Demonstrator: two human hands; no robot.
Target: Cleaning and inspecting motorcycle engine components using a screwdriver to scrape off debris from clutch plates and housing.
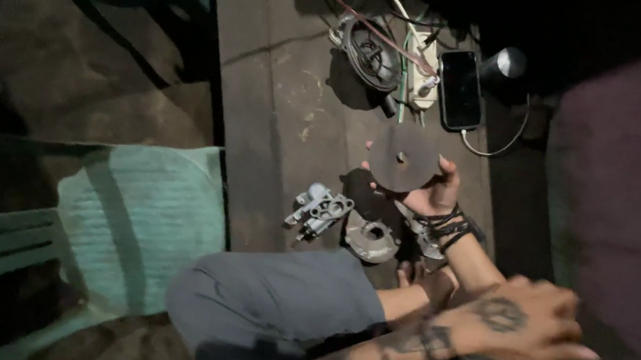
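Single head-worn view, looking steeply down from above onto wooden boards (279, 116), lap and both hands; near range, dimly lit, slightly tilted. No second view to overlap.

Left hand (522, 321): round symbol tattooed on its back; bare, no glove.
Left forearm: dark tattoo work along its length, partly lost in shadow.
Right hand (436, 192): bare, no rings made out.
Right wrist: stack of dark cord bracelets (448, 225), several strands.
Legs: grey trousers (278, 299), plain cloth, knee creased.
Sleeves: none seen on either forearm.
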